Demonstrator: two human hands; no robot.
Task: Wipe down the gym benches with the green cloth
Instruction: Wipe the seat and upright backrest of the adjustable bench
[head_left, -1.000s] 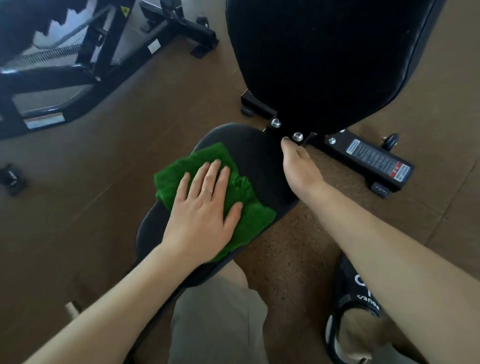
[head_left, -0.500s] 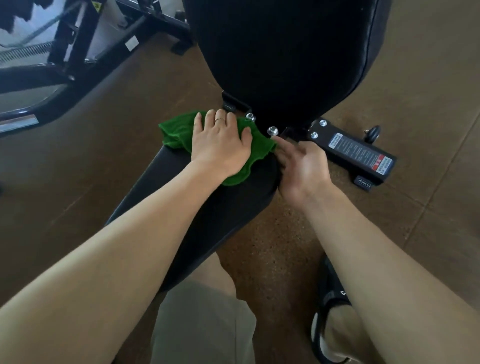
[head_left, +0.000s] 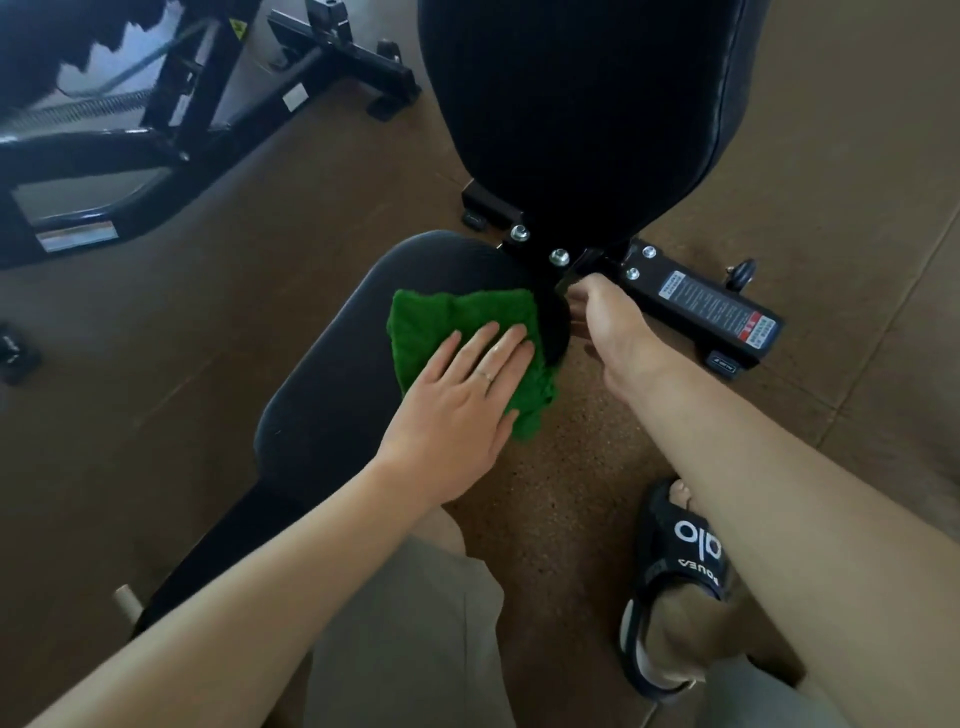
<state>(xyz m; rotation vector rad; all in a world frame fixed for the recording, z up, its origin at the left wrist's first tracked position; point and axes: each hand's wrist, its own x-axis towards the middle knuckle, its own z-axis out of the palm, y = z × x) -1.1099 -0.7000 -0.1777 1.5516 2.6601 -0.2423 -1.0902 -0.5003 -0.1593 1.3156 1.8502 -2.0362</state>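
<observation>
Flanking seat (head_left: 332, 395) — sandal (head_left: 675, 566), black frame (head_left: 171, 140)

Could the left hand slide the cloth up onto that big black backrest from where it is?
Probably yes. The left hand lies flat on the green cloth on the seat, and the backrest rises just beyond it. Nothing lies between them.

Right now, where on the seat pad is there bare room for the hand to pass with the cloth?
The seat pad is bare left of the green cloth and down toward the narrow near end, also a strip between the cloth and the far rounded edge. The right far corner is crowded: the right hand rests at the hinge bolts under the backrest. The left hand presses the cloth flat.
</observation>
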